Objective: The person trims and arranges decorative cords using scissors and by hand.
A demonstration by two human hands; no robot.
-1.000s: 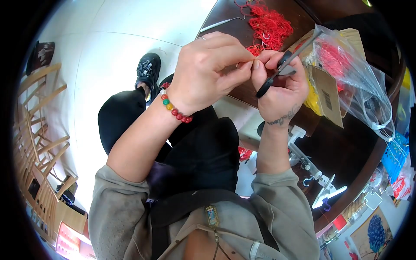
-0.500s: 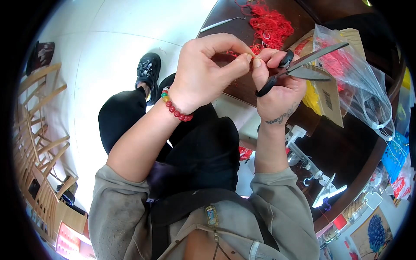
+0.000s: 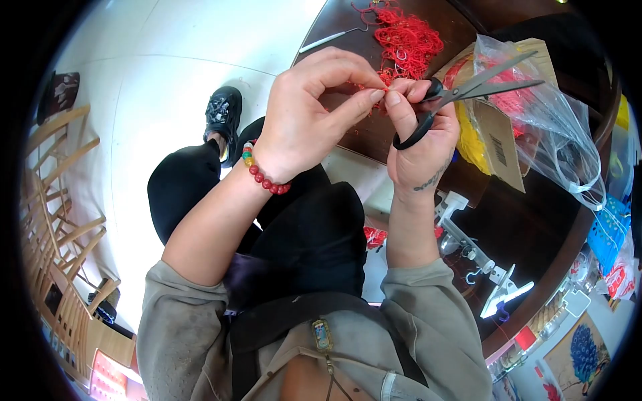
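Observation:
Over the dark table's near edge, my left hand (image 3: pixel 314 110), with a beaded bracelet (image 3: pixel 262 178) on its wrist, closes thumb and forefinger on a tiny bit of red thread (image 3: pixel 385 89). Right against those fingertips, the thumb and forefinger of my right hand (image 3: pixel 428 144) are pinched too. Black-handled scissors (image 3: pixel 461 92) hang on my right hand, with blades parted and pointing right. Behind the hands lies a tangled heap of red cord (image 3: pixel 409 41). How the thread runs between the fingers is mostly hidden.
A thin hooked tool (image 3: pixel 331 40) lies left of the cord heap. To the right are a cardboard piece (image 3: pixel 503 144) and a clear plastic bag (image 3: pixel 558 140) with red contents. A white metal clamp stand (image 3: pixel 478 257) is fixed near the table edge. Wooden chairs (image 3: pixel 63 220) stand far left.
Both hands, still pinched together, have shifted slightly left in the view, as has the whole scene. The scissors have turned a little, and their blades look closer together.

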